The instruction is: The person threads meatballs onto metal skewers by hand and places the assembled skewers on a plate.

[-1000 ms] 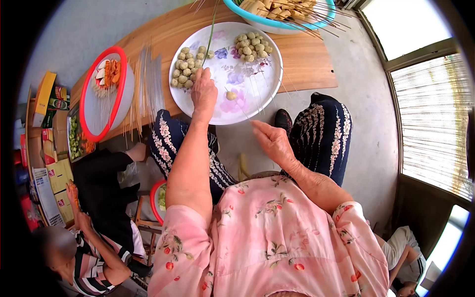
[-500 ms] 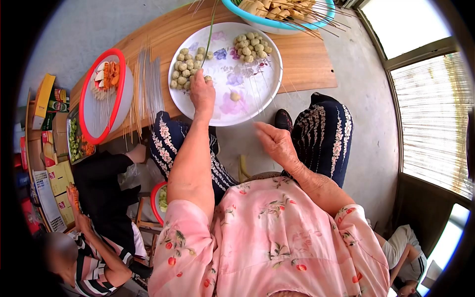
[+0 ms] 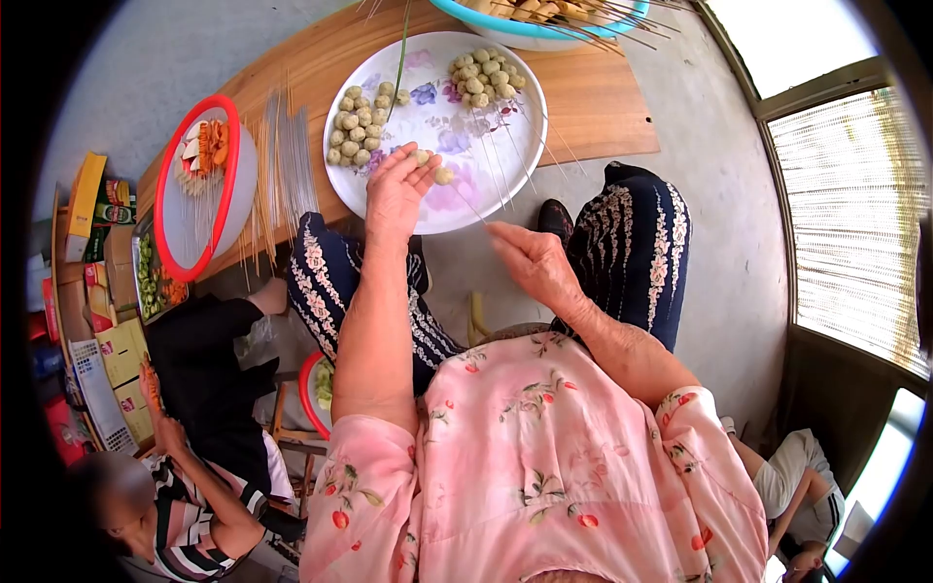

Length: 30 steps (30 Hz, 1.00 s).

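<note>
My left hand (image 3: 396,194) is over the near left part of a round white flowered tray (image 3: 374,209). Its fingers are closed on a speckled grey-green ball (image 3: 420,156). In front of my body, my right hand (image 3: 535,264) grips a thin skewer (image 3: 469,206) that points up and left. A second ball (image 3: 444,176) sits at the skewer's far tip, close to my left fingers. Two heaps of like balls lie on the tray, a left heap (image 3: 355,126) and a right heap (image 3: 484,78). Several skewers (image 3: 489,155) lean on its right side.
Bundled skewers (image 3: 288,165) lie on the wooden table (image 3: 603,107), left of the tray. Beside them stands a red-rimmed basin (image 3: 231,146) of skewered food. A blue-rimmed basin (image 3: 554,41) is behind. One person (image 3: 199,496) sits at lower left, another (image 3: 802,476) at lower right.
My left hand has come from the left heap toward me and right, bringing a ball. The ball that appeared alone on the tray is now at the tip of my right hand's skewer.
</note>
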Each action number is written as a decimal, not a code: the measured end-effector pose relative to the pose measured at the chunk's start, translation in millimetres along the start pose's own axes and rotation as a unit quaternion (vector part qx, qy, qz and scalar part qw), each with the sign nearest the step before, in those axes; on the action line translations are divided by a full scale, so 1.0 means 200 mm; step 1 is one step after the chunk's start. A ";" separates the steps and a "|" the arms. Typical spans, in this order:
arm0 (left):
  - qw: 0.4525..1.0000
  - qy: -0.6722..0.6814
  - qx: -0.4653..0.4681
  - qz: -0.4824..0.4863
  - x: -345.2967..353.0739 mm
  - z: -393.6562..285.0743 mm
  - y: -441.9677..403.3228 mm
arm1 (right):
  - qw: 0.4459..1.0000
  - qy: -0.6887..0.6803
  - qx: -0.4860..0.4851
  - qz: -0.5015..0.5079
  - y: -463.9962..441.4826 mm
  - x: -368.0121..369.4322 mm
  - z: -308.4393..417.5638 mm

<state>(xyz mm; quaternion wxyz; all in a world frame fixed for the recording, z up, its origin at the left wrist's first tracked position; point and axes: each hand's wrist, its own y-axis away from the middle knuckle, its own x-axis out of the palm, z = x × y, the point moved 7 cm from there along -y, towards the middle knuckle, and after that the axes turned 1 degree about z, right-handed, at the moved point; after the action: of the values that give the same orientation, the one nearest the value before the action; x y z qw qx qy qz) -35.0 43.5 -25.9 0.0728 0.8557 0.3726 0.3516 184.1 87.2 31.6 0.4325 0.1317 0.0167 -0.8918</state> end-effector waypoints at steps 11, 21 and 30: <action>1.000 0.006 0.005 0.010 0.02 0.00 0.02 | 1.000 0.013 -0.007 0.002 0.00 0.02 -0.03; 0.999 -0.046 -0.001 0.005 0.07 0.00 0.07 | 1.000 0.005 0.014 0.001 0.00 0.02 -0.03; 0.999 -0.046 -0.012 0.015 0.08 0.04 0.08 | 1.000 0.011 0.005 -0.020 -0.01 0.02 -0.02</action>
<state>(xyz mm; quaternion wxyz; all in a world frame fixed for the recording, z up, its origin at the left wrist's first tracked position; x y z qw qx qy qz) -12.7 44.1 -15.8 0.0946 0.8754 0.3522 0.3172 180.8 86.2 26.1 0.4139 0.1436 0.0199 -0.8987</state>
